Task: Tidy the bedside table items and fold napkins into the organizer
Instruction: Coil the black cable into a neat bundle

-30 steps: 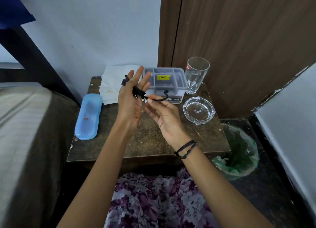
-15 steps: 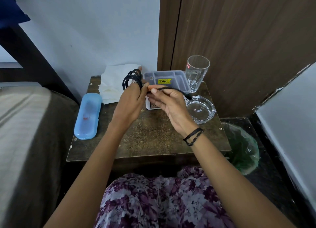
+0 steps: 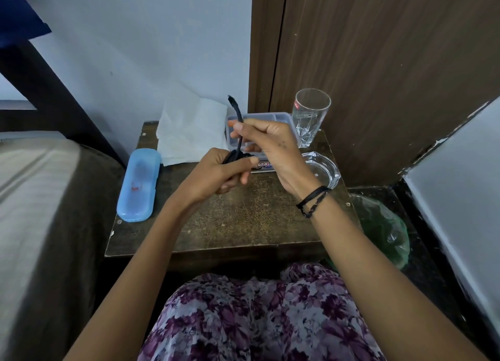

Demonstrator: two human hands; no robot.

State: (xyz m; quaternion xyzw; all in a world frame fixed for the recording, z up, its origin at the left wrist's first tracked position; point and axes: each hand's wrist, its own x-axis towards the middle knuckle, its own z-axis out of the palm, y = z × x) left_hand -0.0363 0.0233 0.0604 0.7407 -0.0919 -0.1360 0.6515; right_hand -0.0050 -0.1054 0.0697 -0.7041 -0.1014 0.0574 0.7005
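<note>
Thin black cable (image 3: 239,129) above rough brown counter (image 3: 243,214): coiled bundle gripped in left hand (image 3: 216,172), stiff free end pinched upright by right hand (image 3: 270,141), before grey plastic organizer (image 3: 270,116), beside crumpled white napkins (image 3: 189,133).

most of the organizer (image 3: 281,118) behind the right hand (image 3: 273,141); cable coil (image 3: 234,156) inside the left hand (image 3: 216,171)

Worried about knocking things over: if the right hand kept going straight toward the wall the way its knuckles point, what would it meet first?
Probably the grey organizer just behind the right hand; depth is hard to judge.
</note>
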